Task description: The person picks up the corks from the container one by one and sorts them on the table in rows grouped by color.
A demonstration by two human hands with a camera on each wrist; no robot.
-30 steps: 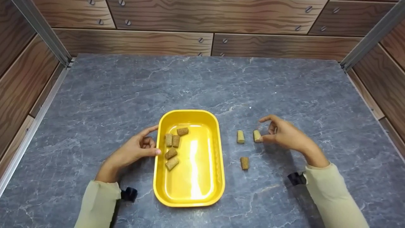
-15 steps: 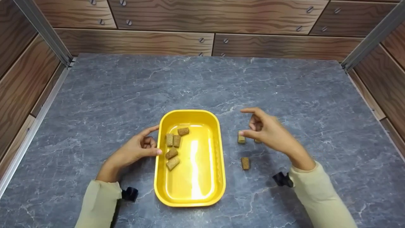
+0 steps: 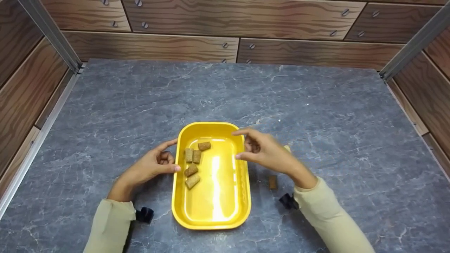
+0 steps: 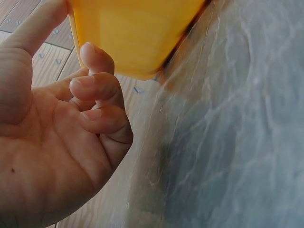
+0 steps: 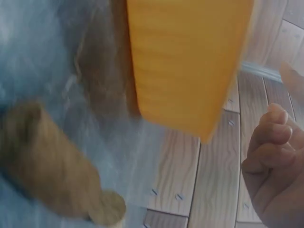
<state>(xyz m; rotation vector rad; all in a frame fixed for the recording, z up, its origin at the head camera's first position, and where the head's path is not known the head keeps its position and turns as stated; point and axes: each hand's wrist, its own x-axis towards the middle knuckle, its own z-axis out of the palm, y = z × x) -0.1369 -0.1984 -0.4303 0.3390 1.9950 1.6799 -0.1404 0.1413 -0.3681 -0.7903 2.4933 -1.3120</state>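
A yellow tray [image 3: 211, 222] stands on the table with several corks inside along its left side, among them a brown cork [image 3: 204, 146] and a paler cork [image 3: 192, 181]. My left hand [image 3: 151, 165] touches the tray's left rim with thumb and forefinger straight and spread, the other fingers folded in. Over the opposite rim, my right hand [image 3: 267, 151] has thumb and forefinger apart with nothing between them. Right of the tray lies a brown cork [image 3: 272, 182]. A pale cork [image 3: 287, 148] shows partly behind the right hand. Two corks, the nearer one [image 5: 57, 161] blurred, appear in the right wrist view.
The grey marbled tabletop [image 3: 140, 95] reaches back to a wood-patterned wall [image 3: 151, 45]. Similar panels flank both sides, with a metal post [image 3: 404, 45] at the back right corner. A black wrist camera [image 3: 289, 201] sits below the right wrist.
My right hand has moved left from the corks on the table to the tray's right rim, passing over the pale corks. The left hand has stayed at the tray.
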